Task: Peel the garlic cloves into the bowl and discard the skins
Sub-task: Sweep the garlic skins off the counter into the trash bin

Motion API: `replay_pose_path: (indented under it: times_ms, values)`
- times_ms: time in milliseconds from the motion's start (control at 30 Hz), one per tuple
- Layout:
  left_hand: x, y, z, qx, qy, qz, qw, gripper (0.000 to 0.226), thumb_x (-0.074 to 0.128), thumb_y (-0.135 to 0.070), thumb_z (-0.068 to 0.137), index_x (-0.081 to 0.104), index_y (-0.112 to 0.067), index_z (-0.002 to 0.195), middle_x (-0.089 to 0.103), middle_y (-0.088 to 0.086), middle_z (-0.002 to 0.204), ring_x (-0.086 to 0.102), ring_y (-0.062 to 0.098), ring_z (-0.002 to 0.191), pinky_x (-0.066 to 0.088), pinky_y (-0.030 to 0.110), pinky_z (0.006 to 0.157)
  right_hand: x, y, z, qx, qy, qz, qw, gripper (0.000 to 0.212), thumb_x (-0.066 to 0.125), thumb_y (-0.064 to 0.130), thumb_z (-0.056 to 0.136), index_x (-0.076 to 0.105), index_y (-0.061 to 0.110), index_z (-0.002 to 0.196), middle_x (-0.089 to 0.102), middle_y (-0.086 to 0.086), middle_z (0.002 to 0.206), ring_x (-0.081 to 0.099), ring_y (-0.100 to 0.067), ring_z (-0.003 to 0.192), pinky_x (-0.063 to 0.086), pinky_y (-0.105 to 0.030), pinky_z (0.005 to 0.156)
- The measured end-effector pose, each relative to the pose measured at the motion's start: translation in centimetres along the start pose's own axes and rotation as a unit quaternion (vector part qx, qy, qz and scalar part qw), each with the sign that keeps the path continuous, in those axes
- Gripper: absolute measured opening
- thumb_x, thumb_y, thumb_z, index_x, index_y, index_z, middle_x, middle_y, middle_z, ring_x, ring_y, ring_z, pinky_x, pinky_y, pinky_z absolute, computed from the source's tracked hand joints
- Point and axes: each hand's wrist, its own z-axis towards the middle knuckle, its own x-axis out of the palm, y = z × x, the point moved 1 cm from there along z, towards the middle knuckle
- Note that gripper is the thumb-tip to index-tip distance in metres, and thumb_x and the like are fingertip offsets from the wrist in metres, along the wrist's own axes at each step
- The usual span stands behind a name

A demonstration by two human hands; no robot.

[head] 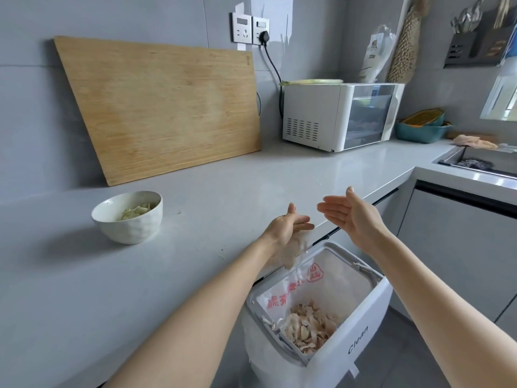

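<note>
Head view question: where's the garlic, and are the hands holding anything?

> Peeled cloves (pixel 135 211) sit in the white bowl (pixel 128 232) on the counter (pixel 195 189), well left of the hands. Skins (pixel 310 329) pile in the lined bin (pixel 363 331) at the counter's near edge. Left hand (pixel 288 225) and right hand (pixel 349 214) are above it, fingers straight, palms facing, gripping nothing. A blurry clump of falling skins (pixel 291 254) is in the air just under the left one.

How do skins like that handle?

> My guess is papery, weightless and clingy, so they stick to palms and drift. Brushing palms together low over the bin looks safest. Cloves are probably firm but slick, so pinch them by the ends.
</note>
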Motion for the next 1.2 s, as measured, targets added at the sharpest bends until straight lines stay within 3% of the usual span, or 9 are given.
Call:
replay_pose_path:
  times_ms: [100,200,267,333,467,600,900,1067,1200]
  values:
    - [-1.2,-0.1,-0.8,0.014,0.001,-0.052,0.999,0.062,0.009,-0.048,0.100,0.049,-0.014,0.134,0.058,-0.004,0.130,0.041,0.007,0.130,0.019,0.033,0.112,1.5,0.2,-0.2,0.006,0.025,-0.019,0.999,0.055,0.022,0.037,0.103,0.063,0.002,0.097,0.068,-0.016,0.099,0.064,-0.023,0.100,0.046,-0.031,0.093]
    - [-3.6,-0.5,-1.6,0.033,-0.071,-0.100,0.992,0.058,0.012,-0.045,0.101,0.053,-0.013,0.128,0.060,-0.001,0.129,0.042,0.010,0.130,0.011,0.041,0.117,2.9,0.1,-0.3,0.008,0.045,-0.034,0.998,0.054,0.022,0.037,0.103,0.063,0.002,0.098,0.068,-0.016,0.099,0.064,-0.023,0.100,0.045,-0.032,0.095]
    - [-6.0,-0.6,-2.3,0.045,-0.131,-0.104,0.985,0.057,0.014,-0.042,0.102,0.052,-0.010,0.129,0.057,0.004,0.131,0.041,0.014,0.132,0.013,0.035,0.115,3.8,-0.1,-0.2,0.011,0.051,-0.035,0.998,0.054,0.022,0.036,0.103,0.063,0.002,0.097,0.069,-0.015,0.098,0.064,-0.024,0.100,0.045,-0.033,0.096]
    - [-8.3,-0.2,-3.4,0.048,-0.199,-0.049,0.978,0.058,0.015,-0.043,0.102,0.051,-0.009,0.130,0.055,0.005,0.133,0.042,0.017,0.131,0.022,0.027,0.104,4.4,-0.4,0.0,0.017,0.058,-0.035,0.998,0.053,0.023,0.036,0.103,0.063,0.003,0.097,0.069,-0.016,0.098,0.064,-0.024,0.102,0.045,-0.034,0.097]
    - [-10.0,2.3,-5.9,-0.053,-0.292,0.197,0.934,0.060,0.012,-0.048,0.099,0.049,-0.015,0.135,0.048,0.006,0.141,0.041,0.026,0.130,0.031,0.033,0.103,5.0,-1.1,0.4,0.026,0.054,-0.033,0.998,0.053,0.023,0.036,0.103,0.063,0.002,0.094,0.069,-0.016,0.097,0.063,-0.027,0.103,0.044,-0.036,0.100]
    - [-7.8,3.6,-5.5,-0.066,-0.301,0.183,0.933,0.060,0.012,-0.045,0.100,0.048,-0.014,0.136,0.045,0.012,0.142,0.036,0.029,0.133,0.027,0.039,0.110,5.2,-1.1,0.2,0.028,0.051,-0.039,0.998,0.054,0.023,0.037,0.103,0.064,0.003,0.094,0.069,-0.014,0.096,0.063,-0.026,0.103,0.045,-0.035,0.099]
    - [-0.6,1.1,0.8,0.009,-0.218,0.084,0.972,0.058,0.014,-0.046,0.100,0.051,-0.016,0.133,0.049,0.004,0.140,0.042,0.025,0.131,0.031,0.034,0.109,2.9,-0.1,0.0,0.010,0.016,-0.033,0.999,0.054,0.023,0.037,0.103,0.064,0.004,0.091,0.069,-0.014,0.093,0.065,-0.023,0.097,0.046,-0.032,0.094]
    - [1.4,0.2,0.5,0.025,-0.065,-0.135,0.988,0.054,0.016,-0.043,0.102,0.047,-0.014,0.136,0.046,-0.004,0.142,0.038,0.011,0.134,0.023,0.026,0.107,1.1,0.2,0.5,0.008,-0.016,-0.018,1.000,0.054,0.022,0.035,0.104,0.063,0.002,0.091,0.068,-0.017,0.093,0.064,-0.024,0.095,0.046,-0.033,0.093]
    - [0.0,0.3,-0.2,0.011,0.026,-0.217,0.976,0.060,0.011,-0.045,0.101,0.040,-0.009,0.139,0.041,0.004,0.146,0.035,0.019,0.136,0.025,0.033,0.114,0.9,0.1,0.7,0.020,-0.027,-0.011,0.999,0.053,0.022,0.035,0.104,0.062,0.002,0.091,0.068,-0.017,0.094,0.065,-0.023,0.093,0.046,-0.033,0.091]
